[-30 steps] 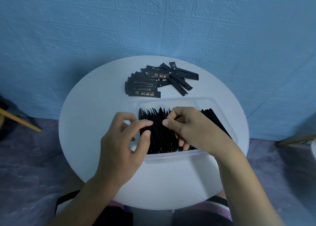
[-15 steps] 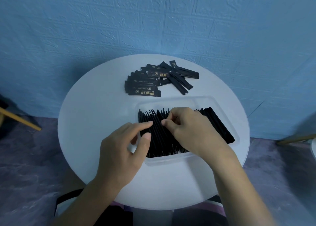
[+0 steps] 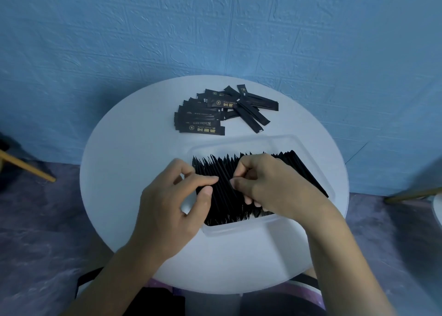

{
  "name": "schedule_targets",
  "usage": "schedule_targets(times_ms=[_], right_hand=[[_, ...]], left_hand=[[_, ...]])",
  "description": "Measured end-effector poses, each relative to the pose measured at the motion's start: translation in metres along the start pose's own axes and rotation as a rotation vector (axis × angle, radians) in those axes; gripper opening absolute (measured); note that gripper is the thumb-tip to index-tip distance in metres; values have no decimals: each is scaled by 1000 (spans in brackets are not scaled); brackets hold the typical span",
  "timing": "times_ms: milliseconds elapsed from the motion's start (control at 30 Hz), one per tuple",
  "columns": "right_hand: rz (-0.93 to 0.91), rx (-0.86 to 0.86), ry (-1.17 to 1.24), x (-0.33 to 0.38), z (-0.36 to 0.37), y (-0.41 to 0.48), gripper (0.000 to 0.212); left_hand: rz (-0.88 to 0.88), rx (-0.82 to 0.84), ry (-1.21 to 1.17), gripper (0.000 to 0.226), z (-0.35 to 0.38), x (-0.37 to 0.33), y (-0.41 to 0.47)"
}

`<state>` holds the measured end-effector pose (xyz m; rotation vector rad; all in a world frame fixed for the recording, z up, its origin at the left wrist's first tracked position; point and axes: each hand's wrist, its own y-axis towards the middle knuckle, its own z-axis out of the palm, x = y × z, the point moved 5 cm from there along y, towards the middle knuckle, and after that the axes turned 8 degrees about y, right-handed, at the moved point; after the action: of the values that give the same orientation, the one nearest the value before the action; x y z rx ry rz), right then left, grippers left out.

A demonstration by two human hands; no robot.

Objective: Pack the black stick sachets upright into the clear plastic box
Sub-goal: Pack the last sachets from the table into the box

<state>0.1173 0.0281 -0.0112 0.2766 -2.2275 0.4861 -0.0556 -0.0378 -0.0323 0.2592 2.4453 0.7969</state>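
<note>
A clear plastic box (image 3: 241, 229) stands on the round white table (image 3: 134, 172), filled with a row of black stick sachets (image 3: 222, 172) on edge. My left hand (image 3: 172, 205) is at the row's left end, index finger and thumb against the sachets there. My right hand (image 3: 270, 184) lies over the middle of the row, fingers curled down among the sachets, thumb and index pinched on their top edges. A loose pile of black sachets (image 3: 215, 111) lies flat on the table behind the box.
A blue textured wall (image 3: 215, 29) rises right behind the table. Wooden legs (image 3: 26, 170) show at the left and right edges over a purple floor. My lap is below the table's near edge.
The right hand's fingers have dug deeper into the row again and its thumb has drawn nearer to my left index finger. The left hand has barely moved.
</note>
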Motion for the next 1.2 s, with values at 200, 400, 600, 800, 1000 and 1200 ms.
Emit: schedule_targets(times_ms=[200, 400, 600, 800, 1000, 1200], right_hand=[[7, 108, 129, 1, -4, -6, 28], [19, 134, 142, -2, -3, -7, 18], [22, 102, 107, -3, -4, -8, 12], [12, 81, 89, -4, -1, -8, 14], [-7, 113, 150, -6, 0, -6, 14], [-21, 189, 169, -2, -2, 4, 11]], left_hand=[[119, 74, 5, 27, 0, -5, 10], [137, 88, 15, 28, 0, -4, 10], [171, 122, 39, 26, -1, -6, 11], [196, 133, 83, 27, -3, -9, 15], [210, 184, 96, 29, 0, -13, 19], [121, 245, -14, 31, -1, -5, 15]])
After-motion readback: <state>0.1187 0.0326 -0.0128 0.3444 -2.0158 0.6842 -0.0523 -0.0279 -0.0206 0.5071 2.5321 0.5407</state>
